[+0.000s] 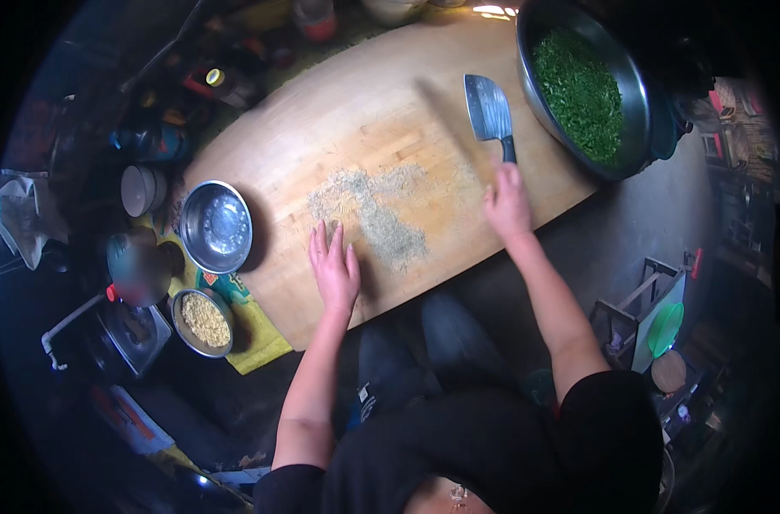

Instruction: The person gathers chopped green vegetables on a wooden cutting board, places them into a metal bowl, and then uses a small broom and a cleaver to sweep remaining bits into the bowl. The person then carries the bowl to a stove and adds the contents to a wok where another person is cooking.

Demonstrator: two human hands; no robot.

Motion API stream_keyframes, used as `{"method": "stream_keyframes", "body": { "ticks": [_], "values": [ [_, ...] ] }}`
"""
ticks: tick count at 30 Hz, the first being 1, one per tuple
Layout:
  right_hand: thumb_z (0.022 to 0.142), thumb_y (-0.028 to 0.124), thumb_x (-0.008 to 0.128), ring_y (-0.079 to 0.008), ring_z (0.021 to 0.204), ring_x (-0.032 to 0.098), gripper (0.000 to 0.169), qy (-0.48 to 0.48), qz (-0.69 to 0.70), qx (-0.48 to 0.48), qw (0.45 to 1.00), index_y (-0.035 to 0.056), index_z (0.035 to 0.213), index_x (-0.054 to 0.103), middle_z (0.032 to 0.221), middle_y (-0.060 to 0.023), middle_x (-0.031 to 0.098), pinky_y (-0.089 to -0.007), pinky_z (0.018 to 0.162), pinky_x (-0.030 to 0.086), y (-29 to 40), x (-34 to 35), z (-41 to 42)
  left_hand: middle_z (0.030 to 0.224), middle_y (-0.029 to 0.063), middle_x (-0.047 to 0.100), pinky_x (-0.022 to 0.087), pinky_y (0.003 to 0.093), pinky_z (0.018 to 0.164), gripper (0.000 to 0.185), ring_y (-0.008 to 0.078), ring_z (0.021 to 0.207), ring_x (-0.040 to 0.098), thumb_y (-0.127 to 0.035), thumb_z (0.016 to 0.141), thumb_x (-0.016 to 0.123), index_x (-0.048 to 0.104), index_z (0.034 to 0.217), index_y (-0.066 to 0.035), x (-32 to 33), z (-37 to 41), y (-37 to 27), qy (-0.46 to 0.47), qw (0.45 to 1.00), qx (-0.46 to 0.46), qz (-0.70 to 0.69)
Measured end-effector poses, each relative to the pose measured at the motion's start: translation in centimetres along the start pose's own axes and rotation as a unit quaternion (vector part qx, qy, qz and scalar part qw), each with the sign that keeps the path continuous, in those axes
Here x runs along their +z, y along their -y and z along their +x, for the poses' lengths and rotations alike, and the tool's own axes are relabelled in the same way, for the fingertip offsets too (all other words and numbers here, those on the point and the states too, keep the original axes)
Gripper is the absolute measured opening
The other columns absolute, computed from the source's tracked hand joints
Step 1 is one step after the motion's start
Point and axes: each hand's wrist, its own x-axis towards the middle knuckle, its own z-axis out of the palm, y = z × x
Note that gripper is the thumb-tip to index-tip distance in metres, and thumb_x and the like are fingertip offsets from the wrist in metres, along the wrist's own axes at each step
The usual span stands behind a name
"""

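Observation:
My right hand grips the dark handle of a cleaver, whose broad blade points away from me over the right part of a large wooden board. Finely chopped greyish bits lie in a loose patch across the middle of the board. At the patch's left edge is my left hand, palm down with fingers spread and nothing seen in it. Whether its fingertips touch the bits or the wood is hard to tell.
A large metal basin of chopped greens stands at the far right. On the left are a metal bowl, a smaller bowl of pale yellow crumbly food, and stacked white bowls. A yellow-capped bottle sits beyond the board.

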Motion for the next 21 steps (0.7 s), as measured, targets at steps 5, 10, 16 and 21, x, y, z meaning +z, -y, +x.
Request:
{"method": "stream_keyframes", "body": {
  "ticks": [5, 10, 16, 21],
  "values": [
    [0.072, 0.021, 0.077, -0.0393, 0.106, 0.055, 0.065, 0.003, -0.101, 0.181, 0.978, 0.001, 0.125, 0.046, 0.117, -0.0229, 0.054, -0.0434, 0.091, 0.047, -6.8, 0.5, 0.6, 0.128, 0.0191, 0.053, 0.036, 0.0443, 0.103, 0.034, 0.0379, 0.122, 0.045, -0.005, 0.084, 0.057, 0.062, 0.117, -0.003, 0.3, 1.6, -4.4, -0.024, 0.996, 0.039, -0.079],
    [0.066, 0.016, 0.079, -0.0347, 0.09, 0.064, 0.054, 0.069, 0.058, 0.303, 0.949, -0.0042, 0.107, 0.051, 0.098, -0.0225, 0.064, -0.0408, 0.081, 0.051, -4.5, 1.9, 0.8, 0.102, 0.0178, 0.065, 0.048, 0.0364, 0.087, 0.025, 0.0311, 0.094, 0.062, -0.012, 0.088, 0.056, 0.063, 0.108, 0.001, 3.4, 2.2, -9.7, 0.102, 0.945, -0.046, -0.307],
    [0.071, 0.017, 0.08, -0.0248, 0.079, 0.064, 0.047, 0.081, 0.379, 0.279, 0.879, -0.0034, 0.105, 0.053, 0.091, -0.0145, 0.066, -0.0362, 0.074, 0.052, 1.4, 3.2, -5.6, 0.097, 0.0113, 0.065, 0.049, 0.029, 0.074, 0.04, 0.0161, 0.081, 0.059, -0.031, 0.097, 0.048, 0.061, 0.113, 0.003, 7.1, 4.6, -14.5, 0.296, 0.812, -0.253, -0.435],
    [0.088, 0.018, 0.067, -0.0121, 0.053, 0.055, 0.03, 0.169, 0.425, 0.283, 0.843, -0.0001, 0.107, 0.052, 0.071, -0.0054, 0.058, -0.0306, 0.048, 0.046, 3.5, -1.0, -8.1, 0.084, 0.0115, 0.066, 0.051, 0.0329, 0.069, 0.048, 0.0174, 0.078, 0.064, -0.045, 0.092, 0.055, 0.058, 0.095, 0.003, 5.9, 6.9, -13.8, 0.365, 0.839, -0.297, -0.274]
  ]
}}
